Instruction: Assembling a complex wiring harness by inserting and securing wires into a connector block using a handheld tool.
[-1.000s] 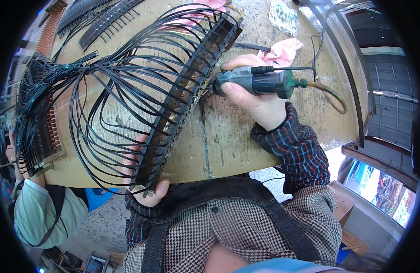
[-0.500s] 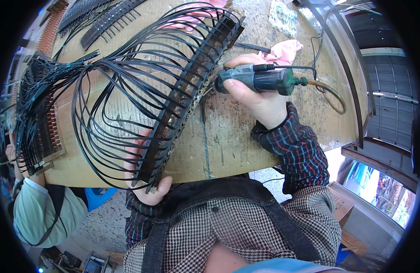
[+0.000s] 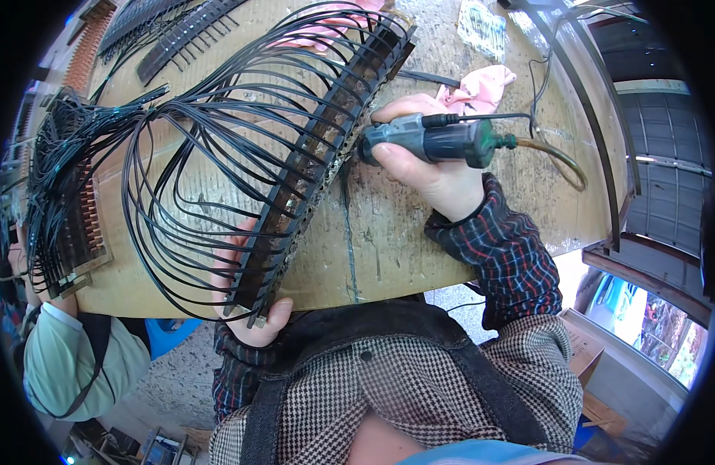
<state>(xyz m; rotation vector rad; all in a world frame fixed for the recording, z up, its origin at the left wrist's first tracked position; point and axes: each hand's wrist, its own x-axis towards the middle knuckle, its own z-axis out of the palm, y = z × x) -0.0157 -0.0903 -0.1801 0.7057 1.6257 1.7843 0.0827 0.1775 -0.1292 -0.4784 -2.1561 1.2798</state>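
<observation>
Head view: your left hand (image 3: 255, 335) grips one wired bar (image 3: 315, 159) at the near edge of the tabletop (image 3: 396, 256); right hand (image 3: 435, 184) wraps one corded tool (image 3: 450, 143) beside it. Two pink cloths (image 3: 485, 87) beyond.

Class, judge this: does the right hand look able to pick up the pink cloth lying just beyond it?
Probably not: the right hand is wrapped around the cylindrical tool, though the pink cloth lies close by, seemingly unobstructed.

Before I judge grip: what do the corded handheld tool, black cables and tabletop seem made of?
Corded handheld tool: probably hard plastic, glossy; smooth, grey and black, with highlights. Black cables: likely rubbery plastic, satin; smooth loops. Tabletop: perhaps coated board, patchy gloss; tan, scuffed, reflecting light.
</observation>
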